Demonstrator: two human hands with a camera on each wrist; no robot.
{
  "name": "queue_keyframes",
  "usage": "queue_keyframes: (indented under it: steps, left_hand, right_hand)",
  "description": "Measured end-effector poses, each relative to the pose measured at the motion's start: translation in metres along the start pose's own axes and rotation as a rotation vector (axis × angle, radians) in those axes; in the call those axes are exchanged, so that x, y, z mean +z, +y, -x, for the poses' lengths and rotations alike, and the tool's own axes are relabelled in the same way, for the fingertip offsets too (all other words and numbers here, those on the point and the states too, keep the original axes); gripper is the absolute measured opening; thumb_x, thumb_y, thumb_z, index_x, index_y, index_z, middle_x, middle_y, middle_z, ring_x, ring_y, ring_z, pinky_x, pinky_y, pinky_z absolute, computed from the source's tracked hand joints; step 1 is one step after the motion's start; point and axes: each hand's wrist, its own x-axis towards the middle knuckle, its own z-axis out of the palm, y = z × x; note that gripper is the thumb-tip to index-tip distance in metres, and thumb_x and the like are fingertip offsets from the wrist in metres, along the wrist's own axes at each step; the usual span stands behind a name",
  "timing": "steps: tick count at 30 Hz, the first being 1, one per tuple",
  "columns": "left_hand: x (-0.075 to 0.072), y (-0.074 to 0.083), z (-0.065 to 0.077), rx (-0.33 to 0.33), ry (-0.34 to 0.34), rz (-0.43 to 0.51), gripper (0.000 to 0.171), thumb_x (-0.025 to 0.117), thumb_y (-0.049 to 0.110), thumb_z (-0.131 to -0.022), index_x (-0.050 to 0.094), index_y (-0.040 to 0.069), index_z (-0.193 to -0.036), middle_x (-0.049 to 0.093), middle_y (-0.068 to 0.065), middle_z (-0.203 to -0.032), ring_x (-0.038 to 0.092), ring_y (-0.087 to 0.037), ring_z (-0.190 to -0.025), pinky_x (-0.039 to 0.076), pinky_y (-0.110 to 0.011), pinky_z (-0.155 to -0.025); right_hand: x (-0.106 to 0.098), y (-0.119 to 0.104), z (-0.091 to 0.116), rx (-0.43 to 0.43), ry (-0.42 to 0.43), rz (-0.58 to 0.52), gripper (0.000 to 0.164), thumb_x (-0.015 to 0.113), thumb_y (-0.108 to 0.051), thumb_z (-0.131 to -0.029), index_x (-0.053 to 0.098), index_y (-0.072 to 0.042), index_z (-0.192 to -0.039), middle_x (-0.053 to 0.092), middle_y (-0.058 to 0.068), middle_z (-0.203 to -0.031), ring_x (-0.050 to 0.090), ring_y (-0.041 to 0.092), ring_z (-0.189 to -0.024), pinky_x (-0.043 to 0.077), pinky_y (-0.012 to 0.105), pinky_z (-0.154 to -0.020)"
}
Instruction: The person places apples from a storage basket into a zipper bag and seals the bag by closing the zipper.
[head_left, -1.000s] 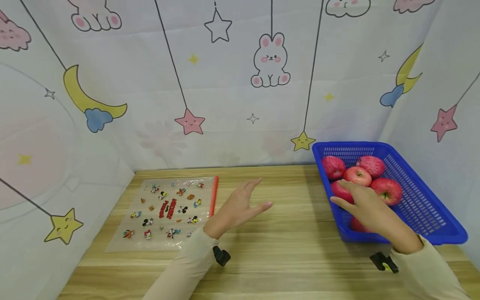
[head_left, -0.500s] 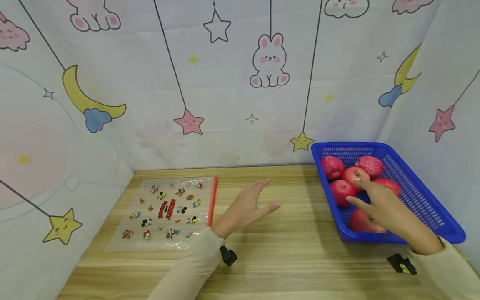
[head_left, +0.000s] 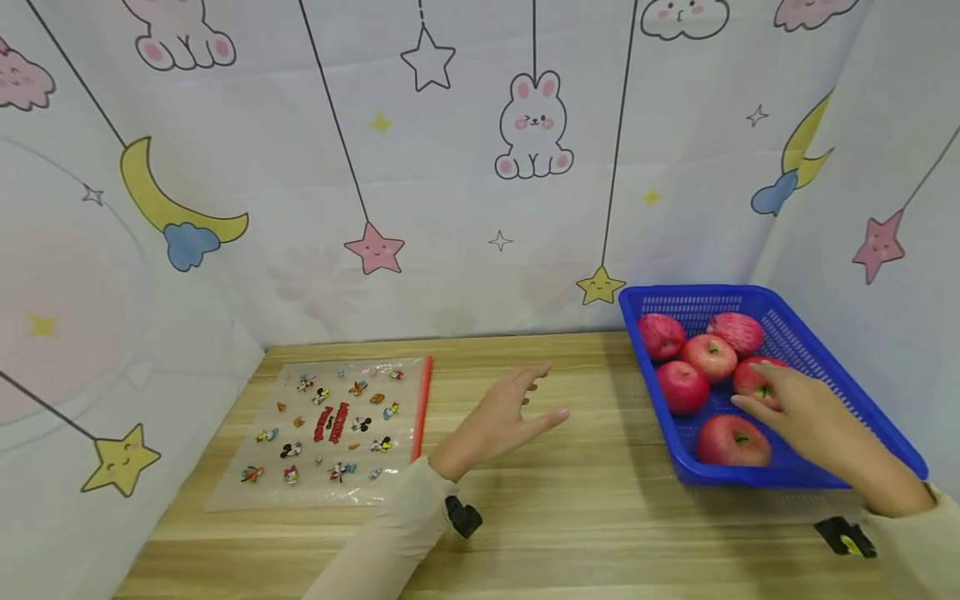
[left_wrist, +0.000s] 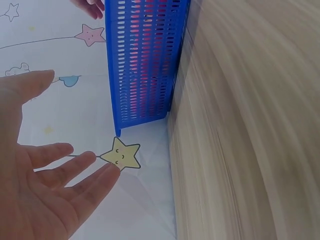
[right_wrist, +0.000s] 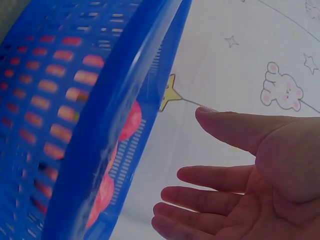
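My left hand (head_left: 498,425) is held over the wooden table with thumb and fingers apart and nothing in it. In the left wrist view that hand (left_wrist: 47,200) shows relaxed, slightly bent fingers. My right hand (head_left: 817,421) hovers over the blue basket (head_left: 757,477), overlapping a red apple (head_left: 750,382) in the head view. The right wrist view shows that hand (right_wrist: 265,175) holding nothing, its fingers extended above the basket rim (right_wrist: 95,140). Several red apples lie in the basket, one of them (head_left: 733,442) near its front wall.
A clear zip bag (head_left: 258,487) with cartoon prints and a red slider strip (head_left: 422,408) lies flat at the table's left. White cloth walls (head_left: 450,183) printed with stars, moons and rabbits enclose the table's back and sides. The basket stands at the right.
My right hand has moved right across the basket, uncovering the apples at its left and front. My left hand has shifted slightly right. The apples and bag stay in place.
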Motion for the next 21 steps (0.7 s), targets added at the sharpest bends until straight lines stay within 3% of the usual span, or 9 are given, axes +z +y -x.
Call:
queue_keyframes:
  steps: [5, 13, 21]
  left_hand:
    - [0.001, 0.004, -0.003, 0.022, -0.005, 0.042, 0.076, 0.06, 0.053, -0.096, 0.036, 0.009, -0.153, 0.047, -0.008, -0.147, 0.055, -0.026, -0.123, 0.051, -0.03, -0.094]
    - [0.009, 0.013, -0.011, 0.05, -0.024, 0.102, 0.073, 0.062, 0.049, -0.096, 0.039, 0.009, -0.152, 0.047, -0.009, -0.148, 0.055, -0.022, -0.124, 0.051, -0.029, -0.094]
    - [0.012, 0.019, -0.016, 0.065, 0.008, 0.159, 0.066, 0.065, 0.041, -0.097, 0.042, 0.009, -0.15, 0.053, -0.008, -0.142, 0.059, -0.019, -0.119, 0.052, -0.026, -0.091]
  right_hand:
    - [-0.01, 0.013, 0.002, 0.042, -0.035, 0.027, 0.069, 0.062, -0.034, -0.099, 0.045, 0.026, -0.128, 0.044, 0.049, -0.126, 0.042, 0.066, -0.115, 0.037, 0.073, -0.09]
    - [-0.017, 0.034, 0.001, 0.089, -0.08, 0.074, 0.07, 0.06, -0.036, -0.1, 0.047, 0.028, -0.123, 0.049, 0.049, -0.118, 0.047, 0.066, -0.109, 0.042, 0.072, -0.085]
    - [-0.026, 0.048, -0.001, 0.109, -0.116, 0.087, 0.073, 0.056, -0.039, -0.102, 0.045, 0.031, -0.121, 0.053, 0.048, -0.109, 0.053, 0.064, -0.1, 0.041, 0.072, -0.085]
